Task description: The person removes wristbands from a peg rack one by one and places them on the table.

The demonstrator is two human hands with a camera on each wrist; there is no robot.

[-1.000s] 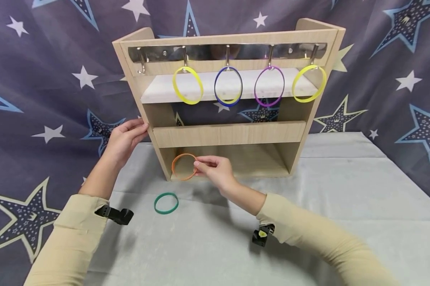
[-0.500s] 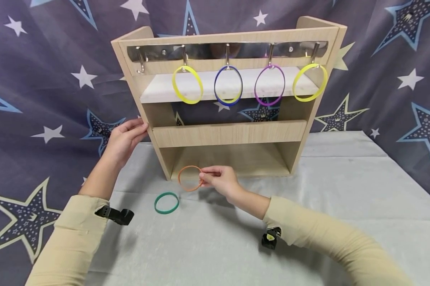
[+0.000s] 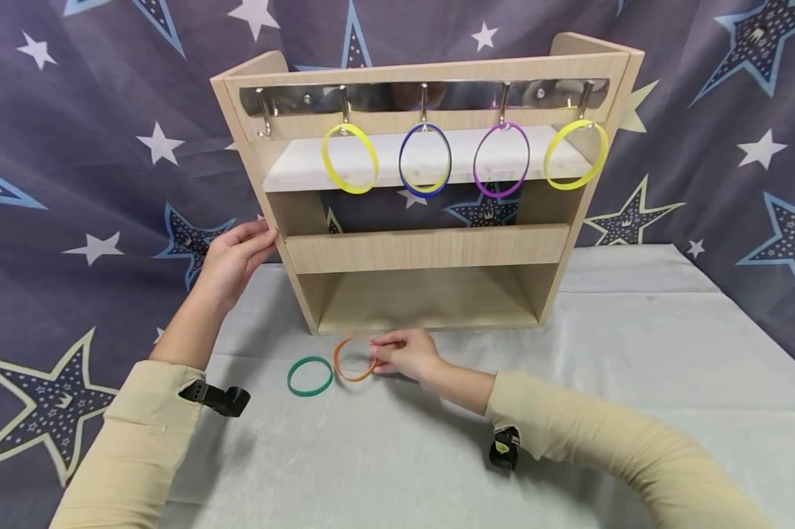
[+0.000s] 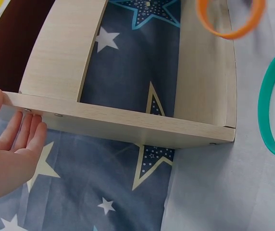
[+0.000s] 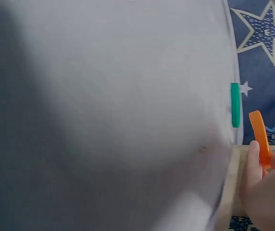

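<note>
Between the thumb and fingers of my right hand is an orange wristband, held just above the cloth in front of the wooden shelf unit. A green wristband lies on the cloth to its left. My left hand grips the unit's left side panel; in the left wrist view the thumb is on the front edge and the fingers touch the outer face. In the right wrist view the orange wristband sticks up from the pinching fingers, which partly hide it.
A metal hook rail runs across the unit's top. Yellow, blue, purple and another yellow wristband hang there. The leftmost hook is bare. Grey cloth covers the table; a star-patterned curtain stands behind.
My right hand has lowered the orange wristband from in front of the unit's bottom compartment to near the cloth, beside the green one. My left hand stays on the side panel.
</note>
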